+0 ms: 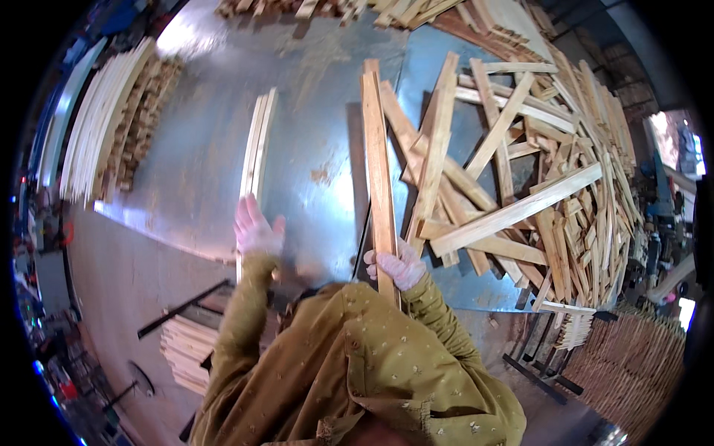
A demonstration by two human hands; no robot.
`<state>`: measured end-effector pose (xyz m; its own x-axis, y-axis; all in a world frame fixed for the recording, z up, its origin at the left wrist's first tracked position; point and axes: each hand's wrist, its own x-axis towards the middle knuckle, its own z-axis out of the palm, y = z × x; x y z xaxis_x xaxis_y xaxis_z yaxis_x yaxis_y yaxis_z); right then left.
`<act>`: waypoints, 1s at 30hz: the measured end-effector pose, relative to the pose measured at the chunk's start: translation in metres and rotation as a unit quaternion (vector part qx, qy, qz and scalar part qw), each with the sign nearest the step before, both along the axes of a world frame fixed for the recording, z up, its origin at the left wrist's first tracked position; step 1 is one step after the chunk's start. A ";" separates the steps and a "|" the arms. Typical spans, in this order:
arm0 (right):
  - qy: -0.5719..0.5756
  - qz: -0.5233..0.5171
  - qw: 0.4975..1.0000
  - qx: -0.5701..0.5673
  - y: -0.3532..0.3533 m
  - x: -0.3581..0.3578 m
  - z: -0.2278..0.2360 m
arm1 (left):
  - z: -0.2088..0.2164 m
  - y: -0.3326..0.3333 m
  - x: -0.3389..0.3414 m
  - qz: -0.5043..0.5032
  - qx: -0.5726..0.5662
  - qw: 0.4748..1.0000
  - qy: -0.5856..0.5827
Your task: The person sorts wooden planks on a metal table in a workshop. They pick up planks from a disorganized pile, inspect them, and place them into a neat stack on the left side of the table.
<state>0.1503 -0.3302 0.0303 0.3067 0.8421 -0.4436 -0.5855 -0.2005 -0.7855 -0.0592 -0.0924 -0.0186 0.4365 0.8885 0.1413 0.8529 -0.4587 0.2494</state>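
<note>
Left of the heap [517, 210]: timber [378, 163], long axis pointing away from me.
My right hand [401, 265]: clamped round its near end.
My left hand [256, 229]: spread over pale strips [258, 141], farther from the heap.

- Your shirt [379, 357] is mustard-olive with tiny pale sprigs.
- The wood [378, 163] in your right hand [404, 267] is honey-tan.
- Your table [305, 97] is silvery blue-grey, smudged brown.
- The heap [513, 212] toward its right edge mixes cream and tan.
</note>
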 end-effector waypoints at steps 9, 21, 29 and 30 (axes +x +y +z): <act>-0.479 -0.198 0.847 -0.116 0.203 0.251 0.111 | -0.022 -0.076 0.052 -0.084 -0.328 0.918 -0.208; -0.672 -0.023 0.637 -0.377 0.077 0.117 -0.019 | 0.003 -0.081 0.149 -0.150 -0.297 0.940 0.078; -0.146 -0.254 0.924 0.245 0.085 0.219 0.012 | -0.036 -0.083 0.186 -0.095 -0.267 0.958 0.054; 0.020 -0.185 0.913 0.362 0.075 0.253 0.022 | -0.029 -0.072 0.178 -0.074 -0.330 0.940 -0.037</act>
<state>0.4029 -0.2552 0.0527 0.6262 0.7606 0.1716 -0.5392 0.5814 -0.6093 0.1190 -0.1640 -0.0480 0.5732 0.7230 -0.3857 0.7610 -0.2953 0.5776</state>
